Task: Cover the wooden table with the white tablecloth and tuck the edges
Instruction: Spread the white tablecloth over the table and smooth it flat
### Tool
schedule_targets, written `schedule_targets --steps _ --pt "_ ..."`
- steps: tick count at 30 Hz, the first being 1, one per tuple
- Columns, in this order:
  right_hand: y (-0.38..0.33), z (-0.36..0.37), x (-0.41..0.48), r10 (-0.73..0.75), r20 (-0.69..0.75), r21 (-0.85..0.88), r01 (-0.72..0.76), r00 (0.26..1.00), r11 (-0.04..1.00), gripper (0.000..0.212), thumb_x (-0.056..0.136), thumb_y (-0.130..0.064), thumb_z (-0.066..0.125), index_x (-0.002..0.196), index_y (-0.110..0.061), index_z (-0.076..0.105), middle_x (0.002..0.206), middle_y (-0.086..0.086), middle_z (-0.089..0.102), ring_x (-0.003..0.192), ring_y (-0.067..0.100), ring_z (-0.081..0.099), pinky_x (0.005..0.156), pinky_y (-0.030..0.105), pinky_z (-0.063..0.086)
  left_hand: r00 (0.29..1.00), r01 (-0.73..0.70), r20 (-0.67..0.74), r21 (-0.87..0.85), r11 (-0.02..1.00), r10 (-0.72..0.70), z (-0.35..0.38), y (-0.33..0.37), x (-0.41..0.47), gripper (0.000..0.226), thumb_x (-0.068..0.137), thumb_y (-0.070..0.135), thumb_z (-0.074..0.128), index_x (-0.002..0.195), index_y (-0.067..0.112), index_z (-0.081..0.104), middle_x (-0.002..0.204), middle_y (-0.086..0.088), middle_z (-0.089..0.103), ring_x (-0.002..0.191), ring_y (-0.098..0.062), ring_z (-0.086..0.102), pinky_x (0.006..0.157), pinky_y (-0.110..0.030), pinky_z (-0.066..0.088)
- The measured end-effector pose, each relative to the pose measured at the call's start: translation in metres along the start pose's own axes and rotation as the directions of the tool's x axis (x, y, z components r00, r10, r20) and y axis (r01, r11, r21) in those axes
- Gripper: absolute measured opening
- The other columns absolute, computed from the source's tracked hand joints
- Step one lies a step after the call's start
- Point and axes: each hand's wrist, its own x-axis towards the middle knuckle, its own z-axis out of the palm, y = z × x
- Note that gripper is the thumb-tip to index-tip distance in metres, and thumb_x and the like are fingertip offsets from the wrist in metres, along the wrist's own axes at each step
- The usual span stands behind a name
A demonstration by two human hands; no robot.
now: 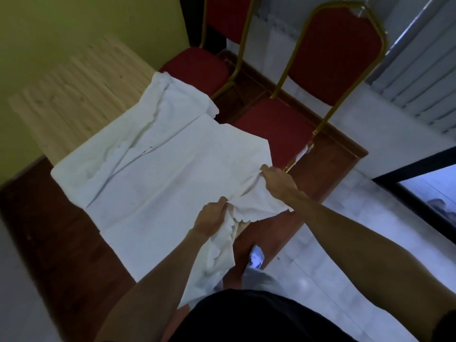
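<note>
Gripping white tablecloth w/ left hand & right hand, pale wooden table half bare, yellow wall

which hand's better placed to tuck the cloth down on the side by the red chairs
Right, probably. The right hand grips the white tablecloth at the edge facing the nearer red chair, while the left hand holds bunched cloth at the near corner.

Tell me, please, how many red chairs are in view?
2. The near chair stands right of the tablecloth; the far chair is behind it. Others may sit out of frame.
</note>
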Motion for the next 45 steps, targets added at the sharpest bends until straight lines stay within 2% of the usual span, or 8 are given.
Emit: schedule_targets --steps 5,10,18,21,26,34,39,45 --pt "0.065 -0.024 -0.026 0.069 -0.054 -0.042 -0.071 0.996 0.997 0.03 0.098 -0.007 0.04 0.125 -0.018 0.048 0.107 0.012 0.063 0.094 0.038 0.066 0.076 0.046 0.055 0.984 -0.147 0.097 -0.009 0.989 0.147 0.03 0.066 0.021 0.051 0.098 0.047 0.018 0.117 0.012 0.051 0.085 -0.015 0.068 0.078 -0.038 0.065 0.067 -0.046 0.053" --pt "0.116 -0.043 -0.054 0.063 -0.127 -0.185 -0.086 0.99 0.979 0.038 0.1 -0.011 0.048 0.134 -0.022 0.06 0.111 0.013 0.065 0.104 0.035 0.062 0.087 0.045 0.046 0.951 -0.253 0.173 -0.036 0.967 0.255 0.064 0.12 0.026 0.035 0.107 0.033 0.03 0.132 0.019 0.049 0.099 -0.017 0.071 0.091 -0.038 0.066 0.08 -0.047 0.054" --pt "0.159 -0.068 -0.069 0.113 -0.203 -0.371 -0.183 0.973 0.91 0.042 0.101 -0.012 0.049 0.133 -0.034 0.064 0.124 0.009 0.065 0.118 0.032 0.054 0.095 0.044 0.038 0.908 -0.347 0.218 -0.083 0.934 0.357 0.081 0.184 0.03 0.035 0.106 0.033 0.032 0.111 0.007 0.056 0.092 -0.018 0.069 0.083 -0.038 0.066 0.078 -0.05 0.053" --pt "0.165 -0.069 -0.069 0.229 -0.163 -0.399 -0.277 0.96 0.874 0.042 0.1 -0.015 0.052 0.134 -0.035 0.063 0.129 0.007 0.061 0.121 0.03 0.049 0.099 0.045 0.036 0.892 -0.33 0.308 -0.056 0.942 0.33 0.08 0.191 0.031 0.032 0.105 0.042 0.042 0.096 0.013 0.052 0.094 -0.013 0.068 0.085 -0.035 0.064 0.077 -0.045 0.051" --pt "0.179 -0.063 -0.074 0.436 -0.061 -0.253 -0.437 0.898 0.863 0.048 0.097 -0.025 0.054 0.144 -0.028 0.05 0.14 0.013 0.055 0.131 0.037 0.046 0.11 0.051 0.038 0.88 -0.267 0.406 -0.002 0.964 0.245 0.072 0.17 0.028 0.057 0.097 0.06 0.048 0.14 0.022 0.046 0.139 -0.003 0.057 0.121 -0.024 0.058 0.105 -0.044 0.046" --pt "0.148 -0.052 -0.066 0.356 0.017 -0.083 -0.353 0.934 0.932 0.06 0.102 -0.047 0.049 0.155 -0.02 0.035 0.154 0.016 0.046 0.145 0.039 0.035 0.116 0.056 0.029 0.948 -0.22 0.268 0.164 0.962 0.171 0.062 0.107 0.027 0.066 0.096 0.063 0.046 0.148 0.023 0.039 0.153 -0.004 0.044 0.138 -0.027 0.044 0.115 -0.047 0.036" --pt "0.112 -0.03 -0.049 0.185 0.076 -0.077 -0.179 0.98 0.981 0.075 0.097 -0.059 0.051 0.157 -0.023 0.026 0.149 0.015 0.049 0.136 0.039 0.044 0.108 0.06 0.036 0.978 -0.143 0.178 0.21 0.967 0.106 0.05 0.077 0.018 0.072 0.095 0.059 0.051 0.15 0.015 0.036 0.153 -0.008 0.042 0.138 -0.029 0.041 0.113 -0.047 0.035" --pt "0.058 0.005 -0.03 0.026 0.209 -0.166 0.009 0.978 0.986 0.084 0.1 -0.063 0.044 0.164 -0.023 0.006 0.17 0.016 0.001 0.155 0.041 0.007 0.122 0.058 0.016 0.997 0.028 0.06 0.196 0.98 -0.04 0.043 0.03 -0.011 0.074 0.095 0.057 0.054 0.15 0.011 0.035 0.156 -0.009 0.037 0.141 -0.031 0.036 0.114 -0.046 0.031"
